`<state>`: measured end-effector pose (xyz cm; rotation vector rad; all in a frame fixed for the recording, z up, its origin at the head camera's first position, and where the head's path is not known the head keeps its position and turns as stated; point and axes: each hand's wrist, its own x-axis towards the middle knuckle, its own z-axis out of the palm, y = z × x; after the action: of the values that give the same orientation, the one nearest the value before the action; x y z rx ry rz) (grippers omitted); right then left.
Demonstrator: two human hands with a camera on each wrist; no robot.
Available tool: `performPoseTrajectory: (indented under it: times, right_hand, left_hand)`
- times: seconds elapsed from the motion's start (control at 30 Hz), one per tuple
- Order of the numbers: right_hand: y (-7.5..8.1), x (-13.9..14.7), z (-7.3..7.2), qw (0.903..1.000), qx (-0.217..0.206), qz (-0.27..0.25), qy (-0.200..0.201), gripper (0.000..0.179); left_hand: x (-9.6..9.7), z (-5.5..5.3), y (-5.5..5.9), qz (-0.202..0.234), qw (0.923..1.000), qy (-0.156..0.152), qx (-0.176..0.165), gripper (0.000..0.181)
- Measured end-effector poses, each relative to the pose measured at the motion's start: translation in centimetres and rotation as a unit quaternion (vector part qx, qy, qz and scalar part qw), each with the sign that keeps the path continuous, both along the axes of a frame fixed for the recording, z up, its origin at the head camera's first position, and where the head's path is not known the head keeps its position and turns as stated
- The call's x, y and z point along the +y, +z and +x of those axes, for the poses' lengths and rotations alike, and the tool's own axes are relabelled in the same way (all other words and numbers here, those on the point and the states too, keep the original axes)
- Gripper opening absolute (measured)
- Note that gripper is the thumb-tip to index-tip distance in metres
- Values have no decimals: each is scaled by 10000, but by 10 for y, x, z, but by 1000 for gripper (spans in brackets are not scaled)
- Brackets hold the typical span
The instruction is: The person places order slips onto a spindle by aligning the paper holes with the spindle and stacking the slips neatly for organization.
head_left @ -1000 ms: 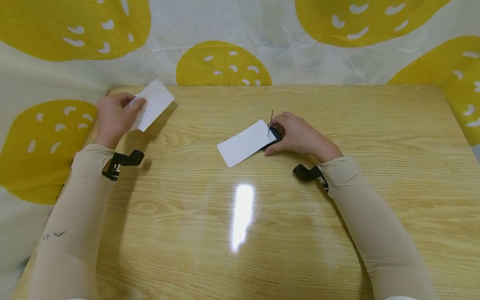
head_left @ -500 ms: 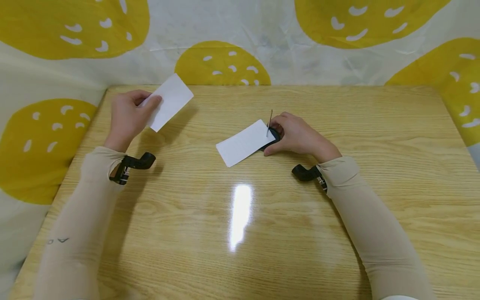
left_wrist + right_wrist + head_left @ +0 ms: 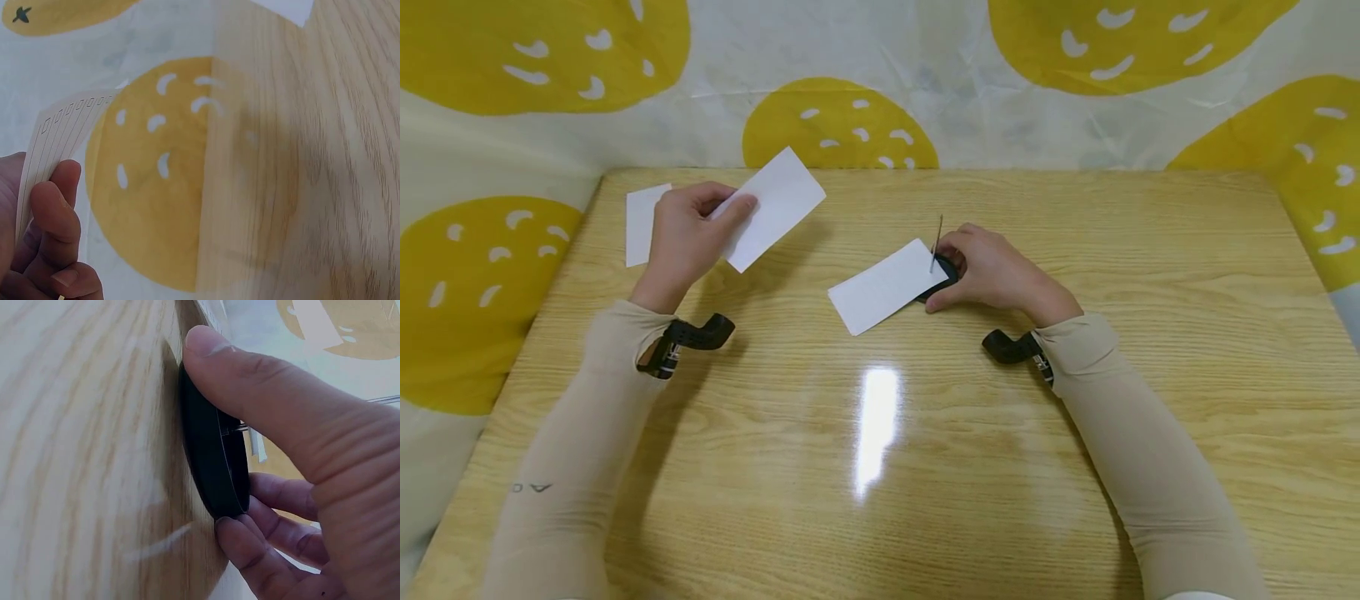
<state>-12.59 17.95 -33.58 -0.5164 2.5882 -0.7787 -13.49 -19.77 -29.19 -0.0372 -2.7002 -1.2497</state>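
A bill spike with a round black base [image 3: 209,447] stands on the table, its thin metal pin [image 3: 937,237] pointing up. White paper slips [image 3: 880,289] lie over the base, pierced near one end by the pin. My right hand [image 3: 1000,275] grips the base, thumb on one side and fingers on the other. Further left, my left hand [image 3: 688,229] pinches another white paper slip [image 3: 781,207] above the table by its near edge. Printed lines and small boxes show on this slip's other face in the left wrist view, where thumb and fingertips [image 3: 55,209] hold it.
Another white paper [image 3: 640,223] lies on the wooden table [image 3: 790,433] at the back left, partly behind my left hand. A white curtain [image 3: 970,100] with yellow shapes hangs along the back and left edges.
My left hand has moved to the right with its paper slip, uncovering the paper at the back left. The right hand and bill spike have stayed in place.
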Motion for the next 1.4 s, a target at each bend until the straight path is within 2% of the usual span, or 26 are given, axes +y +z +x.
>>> performPoseTrajectory:
  times: [0.3,0.6,0.77,0.83,0.9,1.07,1.13,1.27,1.4]
  right_hand:
    - [5,1,4,10000,-40,26,-2,80]
    - [12,8,8,9998,-183,19,-44,86]
    - [20,14,6,9996,-244,-128,-21,75]
    - [23,17,6,9994,-228,-265,-24,65]
    - [28,20,6,9990,-97,-434,-39,56]
    - [41,28,11,9949,398,-859,-334,62]
    - [48,29,13,9918,525,-1039,-535,62]
    - [60,26,17,9834,802,-1385,-857,51]
    - [70,19,18,9740,1022,-1780,-964,43]
  left_hand:
    - [19,5,1,393,9992,-87,-80,34]
    - [38,8,2,901,9953,-308,-166,31]
    - [48,13,5,1113,9925,-447,-226,29]
    - [52,15,6,1183,9915,-497,-232,28]
    - [57,17,7,1255,9903,-556,-227,26]
    - [69,20,9,1416,9868,-755,-227,23]
    - [74,21,11,1501,9848,-843,-250,22]
    - [82,23,16,1668,9801,-1017,-344,21]
    - [88,25,20,1772,9762,-1198,-354,22]
